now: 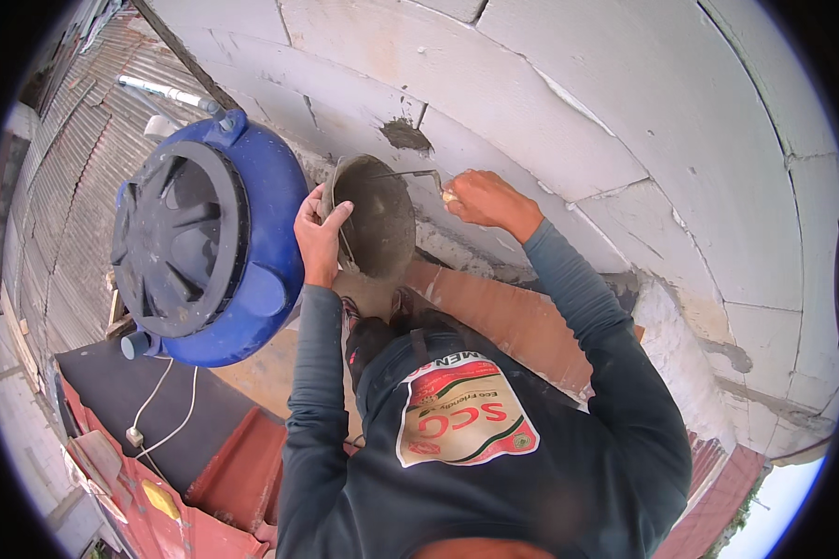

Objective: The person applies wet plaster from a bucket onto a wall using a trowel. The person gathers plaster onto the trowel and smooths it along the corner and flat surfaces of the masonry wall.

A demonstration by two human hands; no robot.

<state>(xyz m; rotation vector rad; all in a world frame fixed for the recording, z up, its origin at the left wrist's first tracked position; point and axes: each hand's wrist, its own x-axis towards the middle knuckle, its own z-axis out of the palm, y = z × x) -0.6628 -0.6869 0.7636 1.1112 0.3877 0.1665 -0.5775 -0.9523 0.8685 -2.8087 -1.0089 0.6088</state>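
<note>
A grey, mortar-smeared bucket (389,233) is held up in front of me, its mouth tilted toward my view. My left hand (319,235) grips its left rim, thumb over the edge. In my right hand (492,199), fingers wrapped round the handle, is a trowel (429,174). Its bent metal shank reaches left over the bucket's mouth; I cannot make out the blade clearly. Just beyond the bucket, a dark patch of mortar (405,135) sticks to the pale block wall (513,112).
Close on my left stands a large blue water tank (275,196) with a black lid (182,238). Below it runs a white cable (194,401). Brown boards (503,321) lie by my feet along the wall. Corrugated roofing (75,158) spreads at the far left.
</note>
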